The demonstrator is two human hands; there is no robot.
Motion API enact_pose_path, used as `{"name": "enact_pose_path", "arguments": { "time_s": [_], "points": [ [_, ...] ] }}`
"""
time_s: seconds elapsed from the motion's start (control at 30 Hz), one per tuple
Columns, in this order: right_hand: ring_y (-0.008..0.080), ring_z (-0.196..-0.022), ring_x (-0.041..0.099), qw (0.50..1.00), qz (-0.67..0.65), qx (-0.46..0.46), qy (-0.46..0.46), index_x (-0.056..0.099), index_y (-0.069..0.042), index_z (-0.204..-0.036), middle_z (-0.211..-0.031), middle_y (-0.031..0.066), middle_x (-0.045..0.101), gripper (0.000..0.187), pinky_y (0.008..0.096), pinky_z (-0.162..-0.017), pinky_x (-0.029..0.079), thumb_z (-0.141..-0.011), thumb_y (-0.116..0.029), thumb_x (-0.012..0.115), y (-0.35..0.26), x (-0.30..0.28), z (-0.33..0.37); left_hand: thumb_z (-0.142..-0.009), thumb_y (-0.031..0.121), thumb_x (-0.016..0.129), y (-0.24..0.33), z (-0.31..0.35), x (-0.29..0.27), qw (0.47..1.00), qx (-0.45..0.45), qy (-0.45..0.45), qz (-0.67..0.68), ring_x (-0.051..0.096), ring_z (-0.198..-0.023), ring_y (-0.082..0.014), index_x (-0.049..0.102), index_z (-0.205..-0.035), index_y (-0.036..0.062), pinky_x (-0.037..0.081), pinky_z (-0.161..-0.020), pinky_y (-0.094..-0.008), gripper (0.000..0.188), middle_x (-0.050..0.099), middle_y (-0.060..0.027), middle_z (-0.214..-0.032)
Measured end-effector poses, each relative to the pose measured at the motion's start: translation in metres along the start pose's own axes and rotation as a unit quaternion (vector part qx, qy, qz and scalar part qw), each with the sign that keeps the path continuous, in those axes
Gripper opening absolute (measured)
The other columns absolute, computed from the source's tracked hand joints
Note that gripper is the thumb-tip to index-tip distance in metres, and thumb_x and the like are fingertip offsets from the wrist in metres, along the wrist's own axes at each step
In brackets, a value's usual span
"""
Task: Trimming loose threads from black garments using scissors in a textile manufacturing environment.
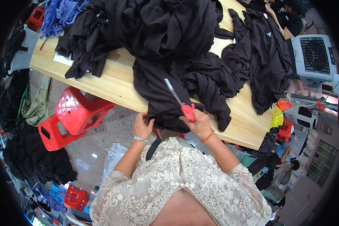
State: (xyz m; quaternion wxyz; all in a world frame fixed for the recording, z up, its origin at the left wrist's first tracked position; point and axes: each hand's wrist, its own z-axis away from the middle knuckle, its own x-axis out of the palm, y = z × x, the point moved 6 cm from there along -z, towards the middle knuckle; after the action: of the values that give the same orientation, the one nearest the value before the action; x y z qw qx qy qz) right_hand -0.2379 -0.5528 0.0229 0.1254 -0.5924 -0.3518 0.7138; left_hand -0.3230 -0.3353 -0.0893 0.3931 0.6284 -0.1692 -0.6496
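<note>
A black garment [160, 88] hangs over the near edge of the wooden table, part of a large dark heap [158, 28]. My left hand [143, 128] is at the table edge, its fingers and thumb closed on the hanging border of this garment. In my right hand [200, 124] is a red-handled tool [188, 112] with a long, narrow metal blade. The blade points away and to the left, above the cloth. My fingers wrap the handle and partly cover it, so its exact kind is unclear.
The wooden table [113, 84] also bears black garments [265, 64] on the right and blue cloth [62, 17] at the far left. Red stools [73, 109] stand on the floor left of it. Black cloth piles [34, 154] lie beyond them. Another person [290, 17] is at the far right.
</note>
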Motion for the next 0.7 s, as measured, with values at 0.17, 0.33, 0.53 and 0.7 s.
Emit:
{"name": "enact_pose_path", "arguments": {
  "time_s": [0.17,0.33,0.53,0.7],
  "points": [
    [0.0330,-0.086,0.061,0.994,-0.019,-0.093,-0.053,0.057,-0.001,-0.101,-0.090,0.0140,0.062,0.039,0.0410,-0.072,0.050,-0.071,-0.018,0.075,-0.024,0.061,-0.010,-0.082,-0.001,0.060,-0.037,0.008,0.032,0.927,-0.164,-0.032,0.336,0.057,-0.073,-0.0085,0.056,-0.100,0.0010,0.047,-0.070,-0.0225,0.019,0.061,-0.0030,-0.084],
    [0.0367,-0.078,0.060,0.995,-0.045,-0.054,-0.076,0.056,-0.003,-0.091,-0.082,0.0167,0.061,0.025,0.0424,-0.067,0.049,-0.074,-0.014,0.071,-0.008,0.082,-0.032,-0.088,0.004,0.061,0.001,-0.001,0.010,0.771,-0.173,-0.131,0.599,0.058,-0.085,-0.0078,0.058,-0.104,0.0013,0.047,-0.082,-0.0227,0.017,0.063,-0.0026,-0.096],
    [0.0219,-0.069,0.063,0.979,-0.167,0.032,-0.109,0.062,-0.001,-0.093,-0.074,0.0137,0.062,0.012,0.0309,-0.069,0.049,-0.082,-0.007,0.062,0.006,0.036,-0.069,-0.087,0.004,0.062,0.034,-0.011,-0.015,0.744,-0.169,-0.261,0.591,0.059,-0.088,-0.0086,0.057,-0.109,0.0003,0.047,-0.084,-0.0236,0.023,0.064,-0.0033,-0.100],
    [0.0112,-0.070,0.055,0.970,-0.214,0.053,-0.101,0.063,0.003,-0.086,-0.073,0.0055,0.060,0.012,0.0268,-0.069,0.045,-0.083,-0.009,0.064,0.008,0.000,-0.087,-0.086,0.006,0.063,0.041,-0.011,-0.023,0.774,-0.143,-0.309,0.534,0.057,-0.084,-0.0065,0.061,-0.102,-0.0004,0.045,-0.079,-0.0214,0.017,0.064,-0.0012,-0.094]
  ]
}}
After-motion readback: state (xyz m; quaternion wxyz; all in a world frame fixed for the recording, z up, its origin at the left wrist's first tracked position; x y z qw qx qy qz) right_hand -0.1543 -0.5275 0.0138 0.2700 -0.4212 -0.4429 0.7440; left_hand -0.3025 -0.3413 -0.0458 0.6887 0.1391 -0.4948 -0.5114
